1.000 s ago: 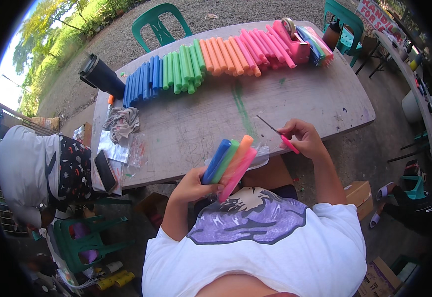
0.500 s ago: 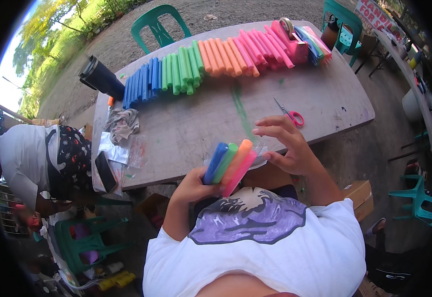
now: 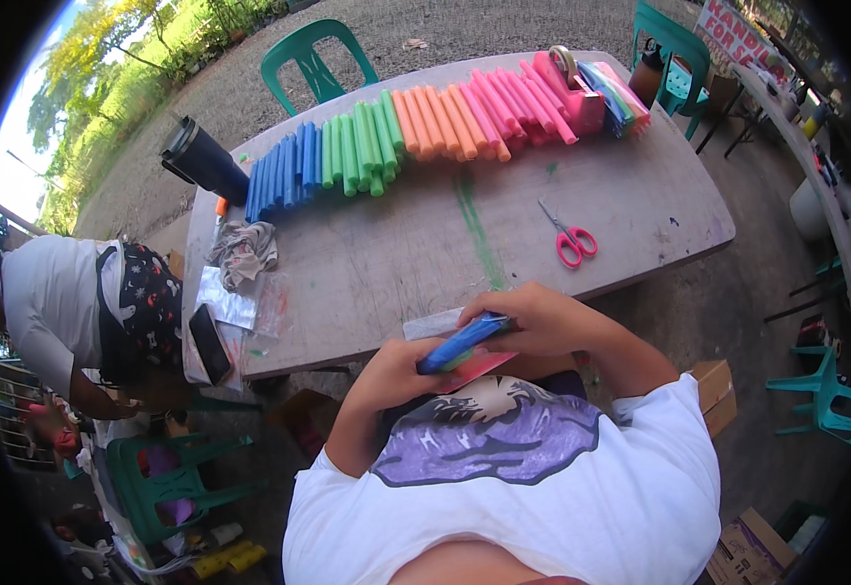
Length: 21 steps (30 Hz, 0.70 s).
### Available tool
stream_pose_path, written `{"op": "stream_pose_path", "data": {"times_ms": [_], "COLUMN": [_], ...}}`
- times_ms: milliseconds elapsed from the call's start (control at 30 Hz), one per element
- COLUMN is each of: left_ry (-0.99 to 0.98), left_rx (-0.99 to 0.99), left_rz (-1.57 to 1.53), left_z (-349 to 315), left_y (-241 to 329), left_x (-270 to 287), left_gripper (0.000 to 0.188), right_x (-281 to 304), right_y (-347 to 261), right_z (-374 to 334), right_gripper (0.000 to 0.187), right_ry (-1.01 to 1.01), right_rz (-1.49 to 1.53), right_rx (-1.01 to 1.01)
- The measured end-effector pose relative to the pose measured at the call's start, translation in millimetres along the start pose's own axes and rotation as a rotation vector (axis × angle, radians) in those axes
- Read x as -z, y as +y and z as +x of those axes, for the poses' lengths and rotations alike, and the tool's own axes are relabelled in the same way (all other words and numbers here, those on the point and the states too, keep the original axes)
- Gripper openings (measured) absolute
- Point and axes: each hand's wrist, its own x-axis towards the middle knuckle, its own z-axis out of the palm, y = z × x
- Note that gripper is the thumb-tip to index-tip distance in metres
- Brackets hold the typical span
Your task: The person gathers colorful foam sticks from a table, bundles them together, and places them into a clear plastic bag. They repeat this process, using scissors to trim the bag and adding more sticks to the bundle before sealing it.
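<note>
A small bundle of coloured stick candles (image 3: 462, 343) lies crosswise between my hands, just off the table's near edge. Blue faces up, while green and pink show beneath it; any other colour is covered. My left hand (image 3: 401, 375) is closed round the bundle's left end. Over the far end my right hand (image 3: 533, 320) is wrapped, its fingertips partly hidden. What looks like clear plastic wrap shines on the blue candle. Rows of blue, green, orange and pink candles (image 3: 362, 146) lie along the table's far side.
Red-handled scissors (image 3: 572, 242) lie on the table (image 3: 367, 263). A tape dispenser (image 3: 576, 93) stands far right. At the left are a dark tumbler (image 3: 204, 161), a crumpled cloth (image 3: 243, 251), plastic sheets (image 3: 225, 297) and a phone (image 3: 210, 343). A bending person (image 3: 74, 302) is at the left.
The bundle has tipped from upright-leaning to nearly level, its top swinging right. My right hand has come down from open in the air and closed on it.
</note>
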Motion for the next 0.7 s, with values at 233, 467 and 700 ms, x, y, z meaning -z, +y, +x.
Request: {"op": "stream_pose_path", "data": {"times_ms": [233, 467, 700], "left_ry": [0.619, 0.841, 0.883], "left_rx": [-0.221, -0.199, -0.175], "left_rz": [-0.464, 0.617, 0.569], "left_z": [7, 26, 28], "left_y": [-40, -75, -72], "left_x": [23, 22, 23], "left_gripper": [0.031, 0.024, 0.019], "right_x": [79, 250, 308], "right_y": [16, 71, 148], "right_z": [-4, 5, 6], "right_gripper": [0.032, 0.031, 0.046], "right_ry": [0.592, 1.392, 0.870], "right_rz": [0.080, -0.946, -1.280], "right_rx": [0.077, 0.293, -0.199]}}
